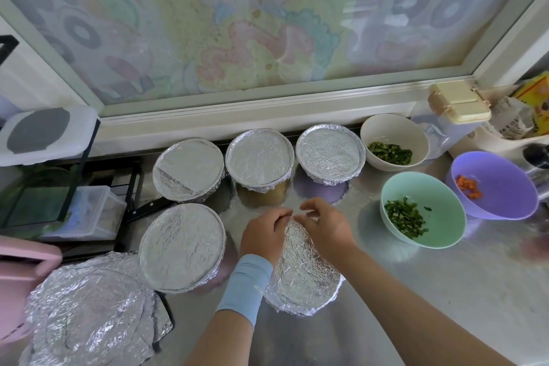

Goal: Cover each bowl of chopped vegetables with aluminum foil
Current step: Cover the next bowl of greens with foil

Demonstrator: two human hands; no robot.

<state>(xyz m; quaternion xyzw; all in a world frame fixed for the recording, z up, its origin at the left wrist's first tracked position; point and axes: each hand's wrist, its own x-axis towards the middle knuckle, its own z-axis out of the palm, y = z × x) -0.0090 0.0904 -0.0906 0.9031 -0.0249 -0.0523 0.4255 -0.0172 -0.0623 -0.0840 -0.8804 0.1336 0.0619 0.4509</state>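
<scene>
Foil [300, 264] is pinched by the left grip [264, 232] and the right grip [323, 226] over a bowl left of the green bowl [430, 193]. Four bowls [258, 154] further left are covered. Not yet covered: the green bowl, the white bowl [392, 131] behind it, the purple bowl [505, 184] beside it.

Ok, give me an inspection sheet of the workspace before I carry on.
Surface: reflective metal counter.
Job's things: four foil-covered bowls; foil sheet wraps the nearest one; white bowl and mint bowl of chopped greens and purple bowl of chopped carrot are uncovered.
Clutter: crumpled foil pile; black knife handle.
Grips: left hand and right hand pinch the foil sheet's far edge.
Cables: nothing seen.
Surroundings: patterned window behind; beige lidded box at right.
</scene>
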